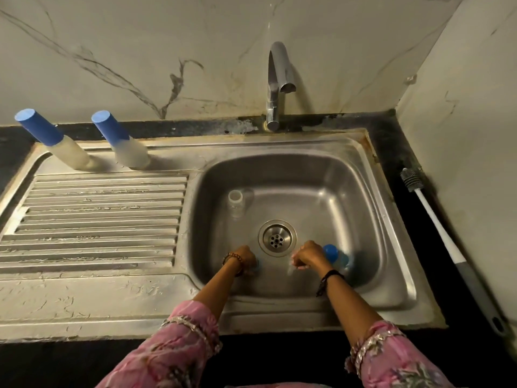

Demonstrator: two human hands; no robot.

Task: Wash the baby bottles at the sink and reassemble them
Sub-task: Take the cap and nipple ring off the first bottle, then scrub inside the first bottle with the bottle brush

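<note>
Inside the steel sink basin, the right hand curls its grip beside a blue-capped clear bottle lying just rightward; what it pinches is unclear.

No readable text or labels.

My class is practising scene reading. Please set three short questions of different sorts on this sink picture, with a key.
1. True or false: water runs from the tap.
2. How many blue-capped bottles stand on the drainboard?
3. The bottle brush lies: A in the basin, B on the counter right of the sink, C on the drainboard.

Key: 1 false; 2 two; 3 B.
</note>
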